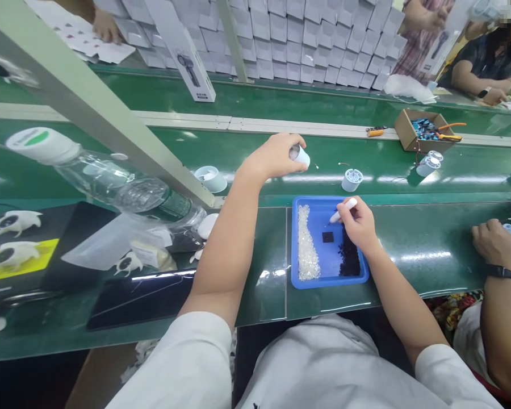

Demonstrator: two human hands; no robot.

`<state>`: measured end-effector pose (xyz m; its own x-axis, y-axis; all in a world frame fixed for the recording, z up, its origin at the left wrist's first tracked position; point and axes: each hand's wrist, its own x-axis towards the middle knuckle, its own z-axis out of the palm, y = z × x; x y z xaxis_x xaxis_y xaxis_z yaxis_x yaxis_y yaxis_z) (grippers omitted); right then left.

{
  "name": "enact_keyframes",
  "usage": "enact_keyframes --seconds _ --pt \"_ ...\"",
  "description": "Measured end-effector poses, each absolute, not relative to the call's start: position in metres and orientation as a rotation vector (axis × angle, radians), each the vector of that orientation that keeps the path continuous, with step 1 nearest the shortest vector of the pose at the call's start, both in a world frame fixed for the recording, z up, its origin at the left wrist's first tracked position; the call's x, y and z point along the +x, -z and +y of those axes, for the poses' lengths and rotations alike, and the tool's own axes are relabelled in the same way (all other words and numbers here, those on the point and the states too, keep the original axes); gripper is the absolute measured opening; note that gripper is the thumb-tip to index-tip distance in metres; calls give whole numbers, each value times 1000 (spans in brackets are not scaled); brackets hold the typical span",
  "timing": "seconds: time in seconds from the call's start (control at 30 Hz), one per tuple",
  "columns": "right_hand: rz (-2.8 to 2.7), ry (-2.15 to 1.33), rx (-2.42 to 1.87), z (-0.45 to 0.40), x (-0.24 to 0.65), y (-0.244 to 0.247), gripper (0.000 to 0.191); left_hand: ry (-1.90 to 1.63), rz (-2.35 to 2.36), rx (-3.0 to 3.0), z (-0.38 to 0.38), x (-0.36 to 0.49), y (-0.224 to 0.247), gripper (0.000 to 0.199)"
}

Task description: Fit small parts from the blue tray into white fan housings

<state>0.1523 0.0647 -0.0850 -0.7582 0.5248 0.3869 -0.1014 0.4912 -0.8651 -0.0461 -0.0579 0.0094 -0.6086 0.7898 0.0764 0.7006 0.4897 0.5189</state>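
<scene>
In the head view my left hand (276, 156) is closed around a pale blue plastic cylinder (303, 159) above the bench's green surface. My right hand (358, 222) grips a white pen-like tool (344, 209), its tip pointing down and left over a blue tray (330, 282). Small clear pieces (307, 250) form a heap along the tray's left side. Tiny black pieces (349, 255) lie on the right, partly behind my right hand. Between them rests a small black square (327, 237). Beyond the tray stands a pale blue cylinder with a spoked top (352, 179).
A slanted metal post (111, 108) and a plastic bottle (123, 182) are at left. Another pale blue cup-like part (211, 179) stands beside the post. A cardboard box (406, 133) with small parts is at back right. A co-worker's hand (498, 244) is at far right.
</scene>
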Motion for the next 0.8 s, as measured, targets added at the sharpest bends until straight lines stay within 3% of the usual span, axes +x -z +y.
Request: enact_keyframes --seconds 0.8 --pt "-2115 -1311 -371 62 151 89 22 -757 2537 1306 -55 -45 -8 46"
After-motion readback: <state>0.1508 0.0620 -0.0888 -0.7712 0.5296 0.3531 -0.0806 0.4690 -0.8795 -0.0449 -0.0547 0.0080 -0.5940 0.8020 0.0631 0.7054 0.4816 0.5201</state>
